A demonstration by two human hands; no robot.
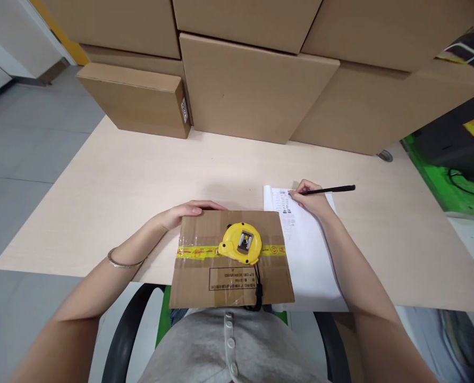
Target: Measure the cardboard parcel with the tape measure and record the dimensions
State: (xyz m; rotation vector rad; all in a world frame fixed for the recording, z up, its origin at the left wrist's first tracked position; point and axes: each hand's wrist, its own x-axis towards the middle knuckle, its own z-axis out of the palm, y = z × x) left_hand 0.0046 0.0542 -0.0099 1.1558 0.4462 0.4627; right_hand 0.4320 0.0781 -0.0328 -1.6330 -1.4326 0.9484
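Note:
A small cardboard box [205,226] with yellow printed tape lies at the table's front edge, close against my body. My left hand [187,211] grips its far left corner, thumb on the top edge and fingers stretched along the far side. On top of the box rests a yellow tape measure [231,234], its black wrist strap hanging toward me. To the right, partly under the box, is a stack of white paper [311,260] with print on its upper left. My right hand [311,197] is closed around a black pen [336,189], held low over the printed part.
Large cardboard boxes [253,90] stand stacked along the back of the table [113,186]. A flatter box [141,101] stands at the back left. Black equipment [452,143] sits on a green surface at right. Chair armrests [125,330] flank my body.

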